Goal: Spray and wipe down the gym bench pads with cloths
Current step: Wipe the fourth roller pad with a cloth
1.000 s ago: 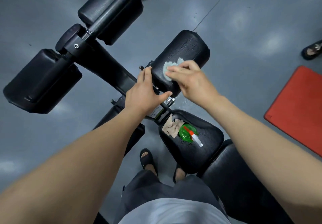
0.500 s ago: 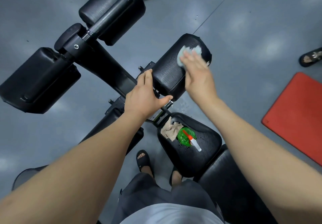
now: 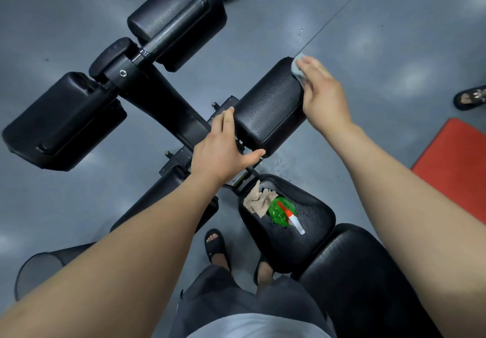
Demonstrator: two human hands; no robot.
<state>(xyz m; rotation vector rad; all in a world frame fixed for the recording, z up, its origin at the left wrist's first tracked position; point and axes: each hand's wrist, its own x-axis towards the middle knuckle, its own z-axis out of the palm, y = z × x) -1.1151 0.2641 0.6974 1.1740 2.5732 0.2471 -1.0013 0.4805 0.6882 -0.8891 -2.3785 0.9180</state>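
Red mat (image 3: pixel 457 169), mesh bin (image 3: pixel 39 266), grey floor (image 3: pixel 394 35), sandalled foot (image 3: pixel 470 98)

Below me the floor (image 3: pixel 394 35) is smooth and grey, glossy enough to carry soft pale patches of light (image 3: pixel 415 80). A thin seam (image 3: pixel 339 13) cuts diagonally across it. A red mat (image 3: pixel 457 169) lies at my right, someone's sandalled foot (image 3: pixel 470 98) beyond it. A black mesh bin (image 3: pixel 39 272) stands at my lower left.

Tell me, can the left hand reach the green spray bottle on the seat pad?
Probably yes: the left hand rests on the roller pad near the spray bottle; nothing stands between them.
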